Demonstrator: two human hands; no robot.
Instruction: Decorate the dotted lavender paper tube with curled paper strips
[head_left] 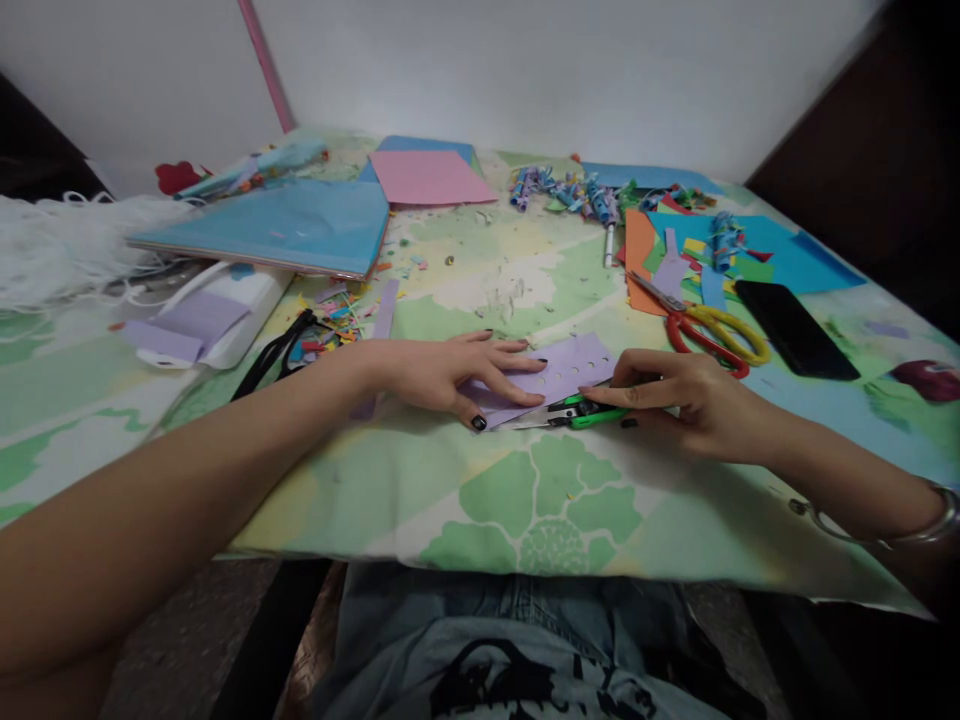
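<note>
My left hand (465,378) lies flat with its fingers spread, pressing a light purple paper strip (581,352) against the table. A line of small holes runs along the strip's far side. My right hand (675,405) is closed around a green-handled tool (598,418) with black and silver metal parts. Its silver front part lies along the strip's near edge, pointing toward my left thumb. Fingers and paper hide some of the tool, so its exact kind is unclear.
Red-and-yellow scissors (712,335) and a black phone (795,328) lie to the right. Paper scraps (337,325) and a white case (247,315) are left. Beyond are a blue folder (277,225), pink paper (431,177) and rolled paper bits (600,200) near the wall.
</note>
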